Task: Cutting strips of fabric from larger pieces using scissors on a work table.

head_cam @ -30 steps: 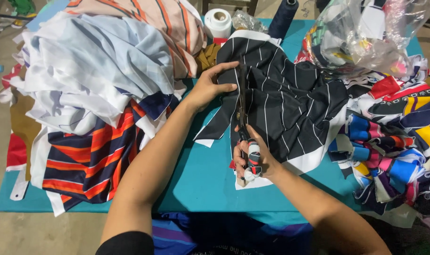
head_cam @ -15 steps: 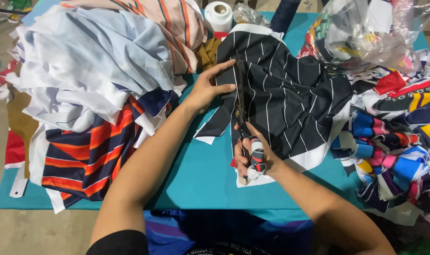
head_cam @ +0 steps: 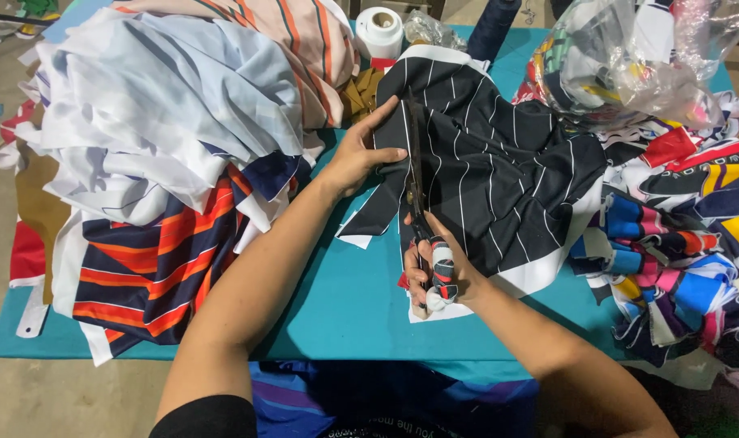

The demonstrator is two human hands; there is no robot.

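Soft, thin cloth fills the teal table [head_cam: 337, 316]: at the left lies a heap of pale blue and white fabric [head_cam: 158, 105] over navy pieces with orange stripes [head_cam: 150, 268]. The left hand [head_cam: 361, 154] presses flat, fingers spread, on the black pinstriped fabric [head_cam: 499, 170] at mid-table. That fabric looks light, limp and apt to slide, so it is best pinned close beside the cut line. The right hand [head_cam: 434, 268] has its fingers closed through the handles of the scissors [head_cam: 418, 203], blades on the cloth. Behind stands a white thread spool [head_cam: 379, 31]. At the right, a crumpled clear plastic bag [head_cam: 629, 65] rests above multicoloured scraps [head_cam: 678, 243].
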